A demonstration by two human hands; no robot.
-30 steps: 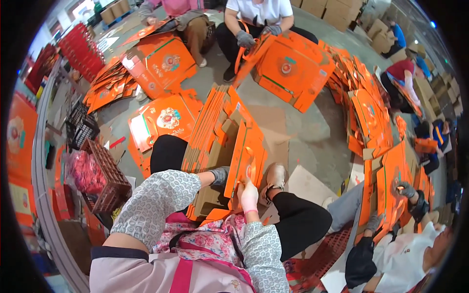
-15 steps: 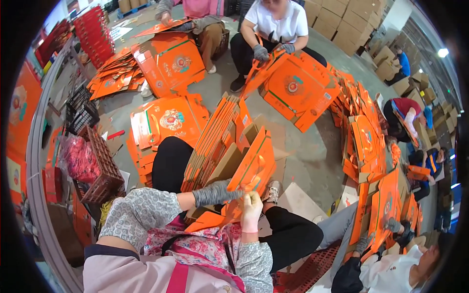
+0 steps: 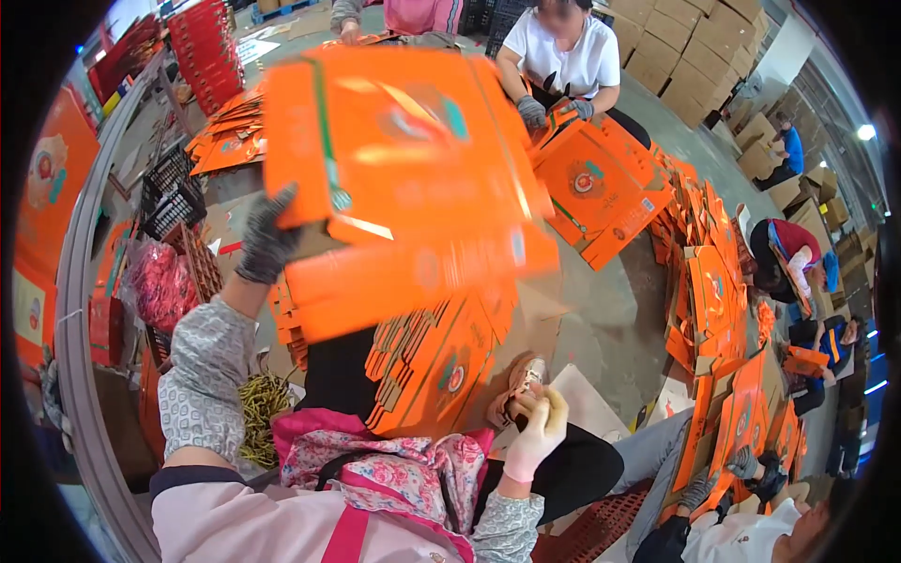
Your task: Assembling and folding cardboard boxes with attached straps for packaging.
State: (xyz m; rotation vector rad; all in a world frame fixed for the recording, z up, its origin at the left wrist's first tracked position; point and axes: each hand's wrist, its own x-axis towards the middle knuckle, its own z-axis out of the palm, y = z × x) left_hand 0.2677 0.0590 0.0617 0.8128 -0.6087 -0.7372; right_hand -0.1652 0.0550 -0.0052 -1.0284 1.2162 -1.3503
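My left hand, in a dark grey glove, grips the left edge of a flattened orange carton. Raised ahead of me, the carton is smeared by motion and covers much of the floor behind it. My right hand, in a white glove, is apart from the carton, above my right leg and near my shoe. Its fingers are curled in; whatever they hold, if anything, is too small to make out. Between my legs a row of flattened orange cartons leans on edge.
Beside my left leg lie a bundle of yellow-green ties and a pink-red plastic bag. A metal rail runs along the left. Ahead, a person handles another orange carton; a carton pile stands right, near another worker.
The carton has come up from my lap and swung forward, carried by my left hand. My right hand has parted from it and moved right and down.
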